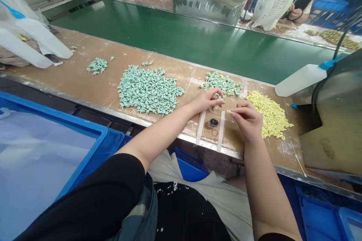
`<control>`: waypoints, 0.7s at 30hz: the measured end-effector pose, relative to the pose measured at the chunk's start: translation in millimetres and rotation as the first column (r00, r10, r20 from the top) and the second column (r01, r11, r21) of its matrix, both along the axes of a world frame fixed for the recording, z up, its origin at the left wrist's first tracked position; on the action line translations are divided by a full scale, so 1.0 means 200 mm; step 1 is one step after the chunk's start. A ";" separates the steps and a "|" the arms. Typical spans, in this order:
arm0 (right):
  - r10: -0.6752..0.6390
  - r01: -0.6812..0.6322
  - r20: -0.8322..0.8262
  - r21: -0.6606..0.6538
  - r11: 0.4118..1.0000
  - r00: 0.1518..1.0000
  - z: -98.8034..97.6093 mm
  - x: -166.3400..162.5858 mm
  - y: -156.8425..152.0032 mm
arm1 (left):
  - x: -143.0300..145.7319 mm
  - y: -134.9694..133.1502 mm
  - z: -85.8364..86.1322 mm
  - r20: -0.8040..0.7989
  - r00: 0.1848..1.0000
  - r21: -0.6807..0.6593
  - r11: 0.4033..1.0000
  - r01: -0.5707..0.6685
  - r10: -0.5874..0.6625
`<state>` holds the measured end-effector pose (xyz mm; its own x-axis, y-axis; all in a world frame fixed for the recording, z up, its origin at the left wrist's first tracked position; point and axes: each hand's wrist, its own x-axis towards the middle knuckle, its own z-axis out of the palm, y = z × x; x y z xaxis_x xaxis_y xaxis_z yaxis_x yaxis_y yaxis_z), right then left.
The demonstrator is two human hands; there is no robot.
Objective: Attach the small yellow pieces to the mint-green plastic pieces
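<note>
My left hand (pixel 207 99) is just in front of a pile of small teal pieces with yellow bits (pixel 222 83). Its fingers are apart, and I see nothing held between them. My right hand (pixel 249 118) is closed in a pinch on a small pale yellow piece (pixel 229 111), mostly hidden by the fingertips. Beside that hand lies a heap of small yellow pieces (pixel 268 115). A small round pot of dark liquid (pixel 213 122) sits between two strips of white tape (pixel 222 131). Left of my hands spreads a large heap of small teal pieces (pixel 148 90).
Behind the brown work surface runs a green conveyor belt (pixel 169 34). White bottles with blue caps (pixel 301 80) stand at both sides. Thin sticks (pixel 297 158) lie at the right front. A smaller teal pile (pixel 97 66) lies left; a blue crate (pixel 103 135) is below.
</note>
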<state>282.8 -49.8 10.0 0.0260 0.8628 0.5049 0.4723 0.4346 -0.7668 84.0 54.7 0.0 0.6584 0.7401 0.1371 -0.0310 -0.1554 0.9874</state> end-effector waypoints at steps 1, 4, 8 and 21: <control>-0.072 0.072 -0.002 0.035 0.997 0.997 -0.01 0.00 0.01 | 0.00 -0.01 0.00 -0.031 1.000 0.032 0.999 0.006 -0.005; -0.191 0.187 0.033 0.105 0.977 0.981 -0.04 -0.01 0.03 | 0.01 -0.02 0.00 -0.129 0.992 0.115 0.993 0.022 -0.007; -0.218 0.207 0.099 0.111 0.972 0.971 -0.05 -0.04 0.04 | 0.03 -0.01 -0.02 -0.198 0.980 0.239 0.971 0.027 0.022; -0.192 0.161 0.223 0.150 0.975 0.956 -0.07 -0.04 0.07 | 0.04 -0.01 -0.03 -0.262 0.963 0.381 0.923 0.047 0.059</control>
<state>275.6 -36.8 -4.3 0.0394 0.7822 0.6218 0.7104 0.4158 -0.5679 91.7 53.3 -5.4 0.7054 0.6700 0.2313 0.2239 -0.5203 0.8241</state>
